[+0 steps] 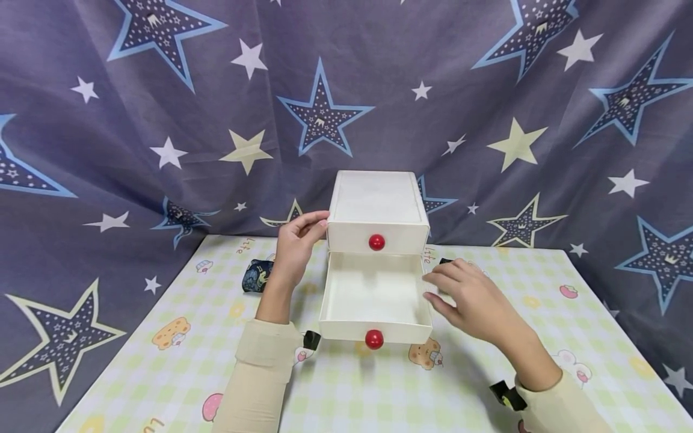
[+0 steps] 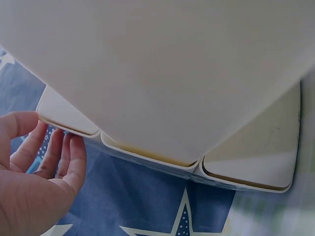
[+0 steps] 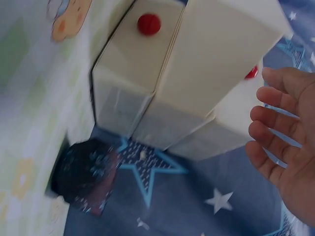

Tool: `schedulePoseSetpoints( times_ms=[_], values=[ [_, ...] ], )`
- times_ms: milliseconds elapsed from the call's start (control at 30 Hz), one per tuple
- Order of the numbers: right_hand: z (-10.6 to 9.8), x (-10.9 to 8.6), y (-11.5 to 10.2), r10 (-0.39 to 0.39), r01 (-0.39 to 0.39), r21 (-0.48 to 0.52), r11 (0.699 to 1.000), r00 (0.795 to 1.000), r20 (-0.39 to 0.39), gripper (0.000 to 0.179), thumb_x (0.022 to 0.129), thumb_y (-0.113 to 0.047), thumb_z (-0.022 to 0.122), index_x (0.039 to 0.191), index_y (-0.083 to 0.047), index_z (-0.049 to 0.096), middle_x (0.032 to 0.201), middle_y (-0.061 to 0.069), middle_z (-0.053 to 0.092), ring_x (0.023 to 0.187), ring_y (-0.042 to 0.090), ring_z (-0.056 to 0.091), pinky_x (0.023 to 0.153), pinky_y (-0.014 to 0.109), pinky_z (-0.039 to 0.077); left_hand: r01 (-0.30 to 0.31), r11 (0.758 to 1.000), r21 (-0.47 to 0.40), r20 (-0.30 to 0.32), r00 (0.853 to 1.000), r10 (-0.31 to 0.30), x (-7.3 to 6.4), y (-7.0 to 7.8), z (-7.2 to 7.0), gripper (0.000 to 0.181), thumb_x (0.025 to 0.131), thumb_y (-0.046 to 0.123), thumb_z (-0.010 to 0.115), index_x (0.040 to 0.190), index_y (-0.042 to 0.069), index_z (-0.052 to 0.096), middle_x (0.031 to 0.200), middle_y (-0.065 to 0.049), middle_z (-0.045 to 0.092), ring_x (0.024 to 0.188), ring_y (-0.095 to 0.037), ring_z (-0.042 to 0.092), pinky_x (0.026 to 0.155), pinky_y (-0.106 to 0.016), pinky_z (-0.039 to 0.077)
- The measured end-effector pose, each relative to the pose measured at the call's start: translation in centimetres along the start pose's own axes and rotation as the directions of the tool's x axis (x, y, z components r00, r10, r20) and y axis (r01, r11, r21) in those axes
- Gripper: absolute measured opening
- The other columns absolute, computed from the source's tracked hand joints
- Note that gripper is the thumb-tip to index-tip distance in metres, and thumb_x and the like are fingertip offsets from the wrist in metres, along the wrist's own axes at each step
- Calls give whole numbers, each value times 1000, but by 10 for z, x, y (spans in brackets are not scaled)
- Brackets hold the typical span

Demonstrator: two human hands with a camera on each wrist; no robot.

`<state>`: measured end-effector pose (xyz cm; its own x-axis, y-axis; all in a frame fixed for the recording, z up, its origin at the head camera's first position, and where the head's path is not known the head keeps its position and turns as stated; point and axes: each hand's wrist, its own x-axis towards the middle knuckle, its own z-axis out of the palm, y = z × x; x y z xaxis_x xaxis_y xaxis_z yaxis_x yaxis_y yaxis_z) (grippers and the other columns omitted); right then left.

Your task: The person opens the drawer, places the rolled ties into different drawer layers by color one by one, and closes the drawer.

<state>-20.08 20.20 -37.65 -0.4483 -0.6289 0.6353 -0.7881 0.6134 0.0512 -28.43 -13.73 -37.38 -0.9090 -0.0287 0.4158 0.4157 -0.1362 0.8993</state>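
Head view — two hands (image 1: 472, 299), one pulled-out drawer (image 1: 346, 331), two knobs (image 1: 374, 339).

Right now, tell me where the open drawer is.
In the head view, the open drawer sticks out just right of centre, directly below the closed top drawer, left of the right hand.

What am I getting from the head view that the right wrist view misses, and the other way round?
Head only: the left hand and the inside of the open middle drawer.
Right wrist only: the bottom drawer front and its knob.
Both: the right hand, that open drawer, and the top drawer, its knob partly hidden in the wrist view.
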Motion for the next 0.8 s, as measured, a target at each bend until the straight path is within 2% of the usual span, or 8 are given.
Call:
schedulePoseSetpoints(
  times_ms=[167, 367, 533, 800],
  values=[
    [4, -4, 21, 57, -57, -10, 998, 998, 16, 23, 87, -17, 79, 107, -7, 74, 102, 5, 71, 88, 22, 60, 77, 40, 50, 3, 1000, 2, -2, 1000, -3, 0, 0, 0, 31, 98, 8, 69, 126, -7, 68, 112, -7, 70, 95, -14, 66, 88, -26, 56],
    [12, -8, 42, 154, -155, 5, 988, 984, 92, 24, 91, -21, 77, 110, -7, 74, 107, 9, 71, 95, 28, 63, 83, 46, 53, 7, 1000, 9, -2, 1000, -7, -1, -1, -1, 30, 99, 8, 68, 126, -5, 68, 110, -4, 70, 95, -14, 66, 89, -26, 56],
    [21, -12, 59, 236, -241, 7, 970, 955, 179, 27, 93, -21, 77, 114, -5, 73, 111, 13, 70, 104, 34, 63, 92, 52, 53, 10, 1000, 16, -5, 1000, -10, -1, 0, -1, 30, 99, 9, 69, 126, -5, 69, 112, -5, 70, 95, -14, 66, 89, -26, 56],
    [38, -20, 85, 326, -326, -50, 944, 895, 304, 49, 92, -29, 78, 131, -2, 65, 123, 21, 66, 113, 42, 59, 98, 60, 48, 12, 1000, 10, -6, 1000, -11, 0, 1, 0, 29, 98, 8, 69, 125, -4, 69, 113, -9, 70, 94, -14, 66, 88, -26, 56]
  ],
)
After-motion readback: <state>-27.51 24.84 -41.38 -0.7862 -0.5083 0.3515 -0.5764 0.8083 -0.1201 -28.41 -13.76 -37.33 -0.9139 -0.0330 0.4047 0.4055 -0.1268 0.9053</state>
